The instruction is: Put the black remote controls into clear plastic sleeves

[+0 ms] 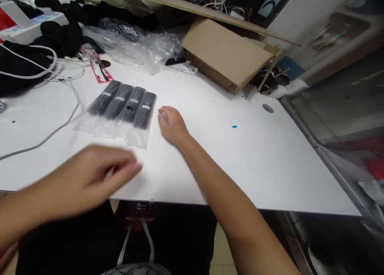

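Several dark grey folded items with white bands lie side by side in clear plastic bags on the white table. I cannot make out what kind of item is inside; one bag bears a black logo. Just right of the rightmost bag, my right hand rests at the tabletop, fingers loosely bent and apart from the thumb, holding nothing visible. My left hand, blurred, hovers above the table's front edge, nearer to me than the bags. Its fingers curl loosely, a gap shows beside the thumb, and nothing is seen in it.
A cardboard box stands at the back right, beside crumpled clear plastic. A red-edged packet lies behind the bags. White cables, black cloth and a power strip occupy the left. A blue scrap lies right of my hand.
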Demonstrator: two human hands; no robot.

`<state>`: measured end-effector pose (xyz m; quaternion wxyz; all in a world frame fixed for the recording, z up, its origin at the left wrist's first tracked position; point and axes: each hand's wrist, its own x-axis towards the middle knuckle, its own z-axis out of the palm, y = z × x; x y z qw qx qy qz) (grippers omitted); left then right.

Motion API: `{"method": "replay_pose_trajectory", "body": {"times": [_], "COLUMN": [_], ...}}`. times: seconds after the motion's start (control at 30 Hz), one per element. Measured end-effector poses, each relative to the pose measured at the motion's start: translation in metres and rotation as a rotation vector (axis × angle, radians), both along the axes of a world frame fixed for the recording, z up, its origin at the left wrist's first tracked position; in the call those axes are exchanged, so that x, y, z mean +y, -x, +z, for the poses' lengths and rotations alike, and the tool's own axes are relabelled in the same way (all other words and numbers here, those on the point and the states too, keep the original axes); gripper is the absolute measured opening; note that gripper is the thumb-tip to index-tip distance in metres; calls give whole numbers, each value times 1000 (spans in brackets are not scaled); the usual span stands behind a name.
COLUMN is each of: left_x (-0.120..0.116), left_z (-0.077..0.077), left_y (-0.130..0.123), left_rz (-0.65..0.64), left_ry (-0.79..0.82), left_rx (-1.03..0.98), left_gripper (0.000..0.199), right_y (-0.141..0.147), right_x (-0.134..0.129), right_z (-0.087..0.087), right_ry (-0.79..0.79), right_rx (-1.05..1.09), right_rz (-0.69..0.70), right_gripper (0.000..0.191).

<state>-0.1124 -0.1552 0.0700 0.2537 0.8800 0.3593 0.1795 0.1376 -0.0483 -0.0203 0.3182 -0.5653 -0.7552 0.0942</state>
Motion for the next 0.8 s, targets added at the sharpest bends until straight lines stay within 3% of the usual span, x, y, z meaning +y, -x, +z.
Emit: {"method": "replay_pose_trajectory", "body": {"times": [0.03, 0.1, 0.17, 0.23, 0.33, 0.63, 0.8], "left_x": [33, 94, 140, 164, 168, 137, 132], "left_z": [9, 10, -7, -28, -45, -36, -37], "left_y": [-23, -62, -87, -97, -94, -106, -110], "left_rz": [25, 240, 389, 492, 563, 417, 465], "left_ry": [-125, -372, -351, -300, -268, -234, -207], "left_rx": [15, 169, 287, 289, 243, 330, 373], "left_gripper": [33, 28, 27, 35, 41, 47, 50], "right_y": [-2, -9, -15, -21, -24, -20, -21], "right_x": [1, 5, 8, 10, 11, 5, 5], "right_z": [0, 2, 4, 6, 10, 12, 12], "right_ry": [-12, -15, 6, 35, 79, 98, 89], "right_rx": [63, 189, 306, 407, 470, 377, 389], "right_rz": [-10, -52, -109, -168, -216, -163, -163], "right_gripper": [26, 23, 20, 18, 16, 15, 14]}}
